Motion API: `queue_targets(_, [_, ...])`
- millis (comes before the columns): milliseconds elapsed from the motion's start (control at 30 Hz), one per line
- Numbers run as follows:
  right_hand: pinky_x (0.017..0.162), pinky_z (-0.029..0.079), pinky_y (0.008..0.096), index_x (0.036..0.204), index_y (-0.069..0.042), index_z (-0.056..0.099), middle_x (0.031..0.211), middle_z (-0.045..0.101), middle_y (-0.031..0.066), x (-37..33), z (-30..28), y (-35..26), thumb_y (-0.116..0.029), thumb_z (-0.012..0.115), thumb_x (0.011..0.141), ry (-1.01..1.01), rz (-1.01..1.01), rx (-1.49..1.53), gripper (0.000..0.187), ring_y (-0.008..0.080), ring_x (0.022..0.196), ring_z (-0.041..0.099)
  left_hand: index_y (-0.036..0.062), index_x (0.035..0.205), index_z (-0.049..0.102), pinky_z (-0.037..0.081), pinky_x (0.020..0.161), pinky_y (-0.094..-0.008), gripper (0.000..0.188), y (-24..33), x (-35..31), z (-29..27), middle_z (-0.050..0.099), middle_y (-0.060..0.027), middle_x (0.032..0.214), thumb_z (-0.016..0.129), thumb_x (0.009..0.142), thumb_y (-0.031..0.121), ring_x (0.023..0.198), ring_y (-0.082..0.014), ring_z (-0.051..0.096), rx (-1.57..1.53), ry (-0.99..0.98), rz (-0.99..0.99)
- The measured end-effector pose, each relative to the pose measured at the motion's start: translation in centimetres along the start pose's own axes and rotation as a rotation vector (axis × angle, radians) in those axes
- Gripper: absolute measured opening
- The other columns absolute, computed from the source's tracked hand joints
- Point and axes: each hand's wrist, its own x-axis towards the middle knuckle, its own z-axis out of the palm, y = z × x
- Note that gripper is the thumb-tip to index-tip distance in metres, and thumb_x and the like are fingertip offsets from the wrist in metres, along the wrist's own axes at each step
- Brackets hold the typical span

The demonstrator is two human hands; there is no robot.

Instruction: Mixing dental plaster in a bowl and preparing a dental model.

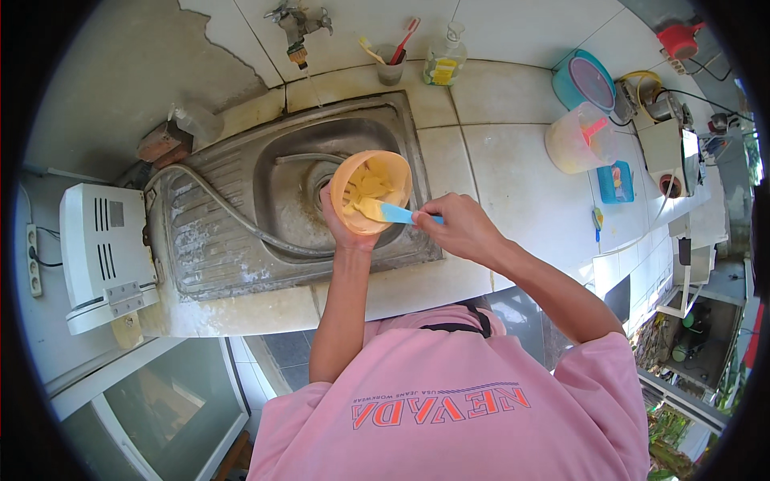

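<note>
I watch from afar as the left hand (350, 230), fingers curled around the underside, cups a round pale-orange bowl (401, 170) above a stained metal sink (377, 135). The right hand (467, 229) pinches a light-blue spatula (399, 213), its yellow-coated end inside the bowl among thick yellow clumps (373, 180). A metal tap (297, 34) runs thinly behind.

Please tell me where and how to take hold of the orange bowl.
I would cup the orange bowl around its curved outer wall, from the left and near side, like the left hand: the blue spatula in the right hand crosses the right rim.
</note>
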Motion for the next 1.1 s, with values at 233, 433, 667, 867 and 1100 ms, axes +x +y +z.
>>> queue_targets(233, [0.051, 0.045, 0.0399, 0.088, -0.005, 0.071, 0.060, 0.061, 0.0175, 1.2, 3.1, 5.8, -0.025, 0.056, 0.090, 0.173, 0.132, 0.293, 0.025, 0.0305, 0.053, 0.059, 0.0045, 0.118, 0.057, 0.047, 0.096, -0.0394, 0.047, -3.8, 1.9, -1.0, 0.061, -0.0093, 0.118, 0.040, 0.093, 0.041, 0.109, -0.0250, 0.059, 0.037, 0.045, -0.039])
queue_targets(433, [0.056, 0.047, 0.0406, 0.084, -0.005, 0.072, 0.066, 0.065, 0.0155, 0.0, 5.6, 9.9, -0.024, 0.055, 0.087, 0.229, 0.047, 0.402, 0.026, 0.0307, 0.053, 0.058, 0.0046, 0.119, 0.056, 0.048, 0.094, -0.0409, 0.046, -6.2, 2.0, -0.5, 0.061, -0.0102, 0.119, 0.041, 0.092, 0.038, 0.109, -0.0256, 0.059, 0.104, 0.064, -0.131])
queue_targets(667, [0.052, 0.049, 0.0397, 0.085, -0.004, 0.063, 0.067, 0.058, 0.0099, -6.0, -0.7, 7.8, -0.016, 0.060, 0.089, 0.647, -0.102, -0.311, 0.013, 0.0291, 0.058, 0.061, 0.0065, 0.114, 0.057, 0.050, 0.091, -0.0407, 0.042, -9.8, 1.2, 1.6, 0.062, -0.0080, 0.114, 0.039, 0.095, 0.039, 0.104, -0.0232, 0.060, 0.101, 0.106, -0.232])
queue_targets(867, [0.049, 0.049, 0.0360, 0.089, -0.007, 0.064, 0.069, 0.058, 0.0056, -10.1, -1.7, 11.0, -0.018, 0.060, 0.090, 0.598, -0.033, -0.416, 0.013, 0.0248, 0.057, 0.062, 0.0065, 0.114, 0.059, 0.051, 0.090, -0.0398, 0.040, -14.7, 0.4, 4.3, 0.064, -0.0071, 0.110, 0.041, 0.095, 0.037, 0.102, -0.0236, 0.061, 0.120, 0.035, -0.329])
queue_targets(1100, [0.048, 0.048, 0.0334, 0.109, -0.010, 0.067, 0.072, 0.058, 0.0042, -16.1, -6.3, 14.4, -0.015, 0.066, 0.085, 0.769, -0.040, -0.269, 0.024, 0.0219, 0.055, 0.059, 0.0049, 0.118, 0.058, 0.053, 0.090, -0.0418, 0.043, -18.8, -1.5, 6.5, 0.064, -0.0105, 0.112, 0.040, 0.097, 0.038, 0.102, -0.0260, 0.062, 0.060, -0.038, -0.477])
